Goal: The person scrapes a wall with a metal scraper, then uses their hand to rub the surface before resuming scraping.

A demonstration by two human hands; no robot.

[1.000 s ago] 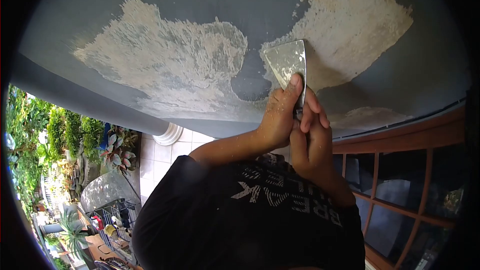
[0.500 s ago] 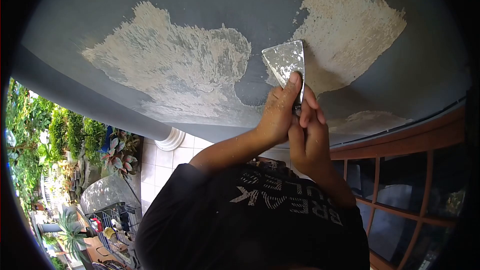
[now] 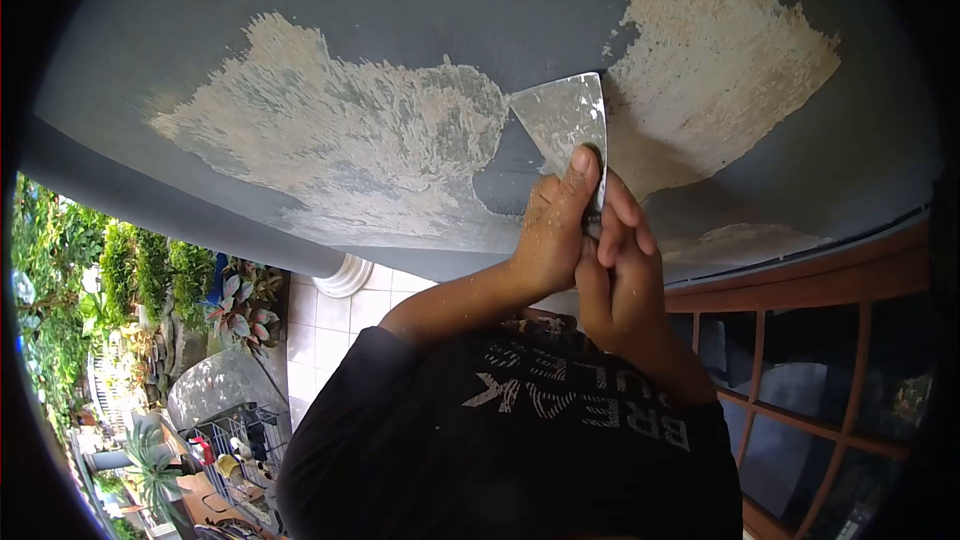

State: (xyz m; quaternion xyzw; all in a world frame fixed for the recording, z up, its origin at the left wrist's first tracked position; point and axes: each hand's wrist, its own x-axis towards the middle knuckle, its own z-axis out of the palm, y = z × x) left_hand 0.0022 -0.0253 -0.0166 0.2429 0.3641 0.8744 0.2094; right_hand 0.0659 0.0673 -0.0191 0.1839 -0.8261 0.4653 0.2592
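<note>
Both hands hold one putty knife (image 3: 568,112), its wide metal blade speckled with pale residue and pointing up the view. My left hand (image 3: 552,230) is closed round its lower part, the thumb pressed flat on the blade. My right hand (image 3: 628,275) is closed at the handle, with its fingers curled behind and beside the left hand. The handle is mostly hidden. Behind the blade spreads a grey painted surface (image 3: 420,10). Its paint is gone in a rough pale patch (image 3: 370,130) to the left and another pale patch (image 3: 725,65) to the right. Pale flecks dot the left wrist.
A wooden-framed window (image 3: 800,420) stands at the right. At the left are a grey column with a white base (image 3: 345,277), floor tiles (image 3: 320,325), green plants (image 3: 120,265) and a wire basket (image 3: 240,445) holding several items.
The putty knife's blade has swung slightly up and left, its left corner now at the left patch's edge. The whole view has shifted a little. Both hands keep their hold.
</note>
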